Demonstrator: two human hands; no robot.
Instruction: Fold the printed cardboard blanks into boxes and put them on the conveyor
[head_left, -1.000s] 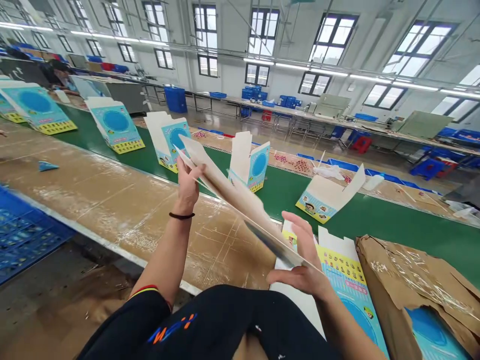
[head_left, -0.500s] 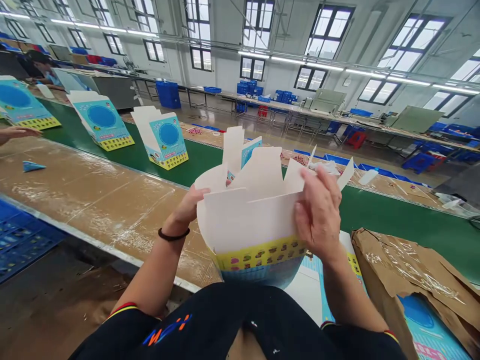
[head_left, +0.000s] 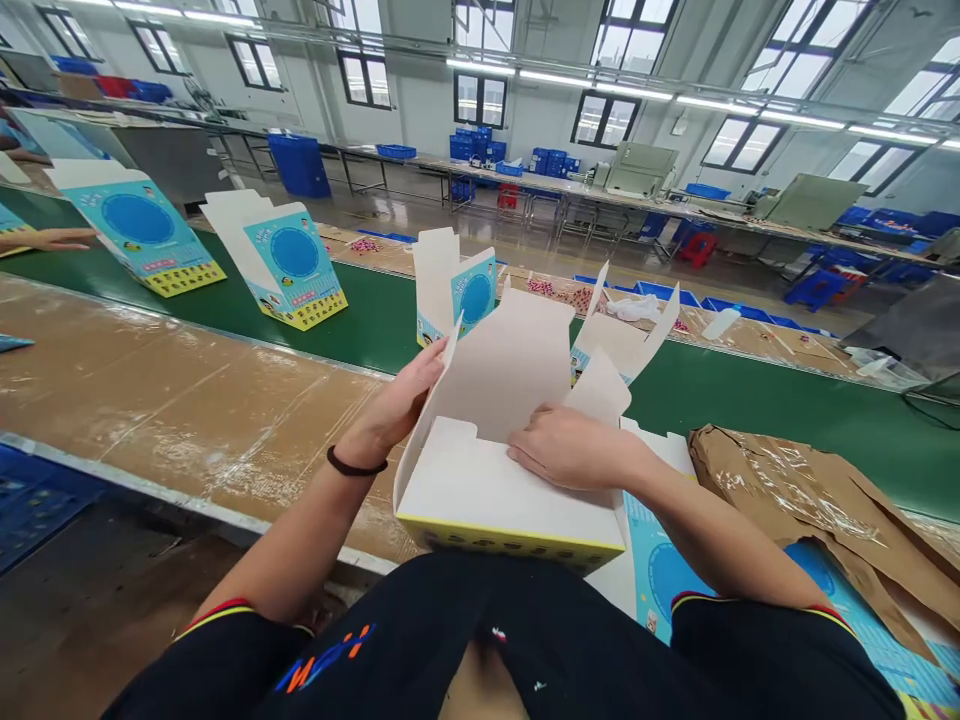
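Observation:
A partly folded cardboard box [head_left: 480,480], white inside with a yellow printed edge, is tilted against my front with its inside facing up. My left hand [head_left: 401,400] grips its left side panel, the thumb side near the upper edge. My right hand [head_left: 566,445] presses down with bent fingers on the folded white flap, at its inner edge; the fingertips are partly hidden. The box's back panel and a right side flap stand up behind my right hand. Right of the box lie flat blue printed cartons [head_left: 667,560], partly under my right forearm.
Open blue-and-yellow boxes [head_left: 292,260] stand on the green conveyor belt [head_left: 375,310], two more just beyond my box. Torn brown wrapping paper [head_left: 817,500] covers cartons at the right. Another person's hand [head_left: 56,238] reaches in at far left. A blue crate [head_left: 45,500] sits lower left.
The front panel has been folded inward, showing the box's white inside. My right hand has moved from the right rim onto the flap. Boxes on the belt appear farther left.

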